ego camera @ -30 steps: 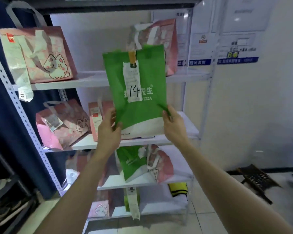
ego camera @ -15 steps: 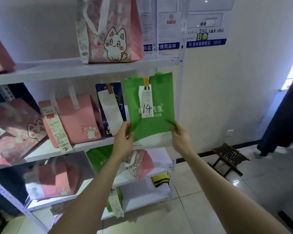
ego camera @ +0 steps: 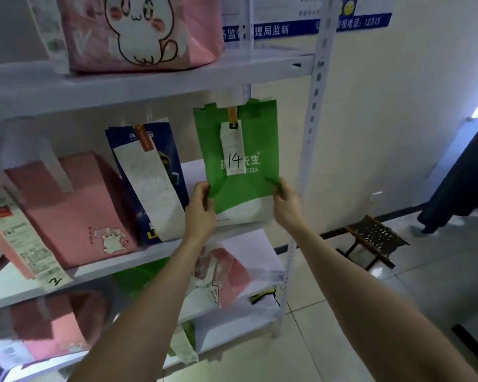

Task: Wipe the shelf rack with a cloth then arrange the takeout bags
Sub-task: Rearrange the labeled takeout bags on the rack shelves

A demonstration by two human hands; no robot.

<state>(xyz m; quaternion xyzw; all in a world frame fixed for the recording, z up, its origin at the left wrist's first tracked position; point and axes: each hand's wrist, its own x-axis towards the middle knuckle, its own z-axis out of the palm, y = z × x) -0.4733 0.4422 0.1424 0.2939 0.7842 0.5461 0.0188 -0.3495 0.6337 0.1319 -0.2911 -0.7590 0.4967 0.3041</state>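
Observation:
A green takeout bag (ego camera: 243,186) with a receipt marked 14 stands upright at the right end of the middle shelf (ego camera: 116,264) of the white rack. My left hand (ego camera: 200,212) pinches its lower left edge and my right hand (ego camera: 286,206) pinches its lower right edge. Right beside it on the left leans a dark blue bag (ego camera: 149,172) with a long receipt. Further left a pink bag (ego camera: 75,210) carries a receipt marked 2. No cloth is in view.
A pink cat bag (ego camera: 138,31) sits on the upper shelf (ego camera: 177,75). Lower shelves hold pink and green bags (ego camera: 221,274). The rack's right post (ego camera: 312,111) stands beside the green bag. A small dark stool (ego camera: 373,241) and a dark curtain (ego camera: 464,183) are at the right.
The green bag went from held up in front of the rack down and right onto the middle shelf's right end, beside the blue bag. The view shifted right and closer.

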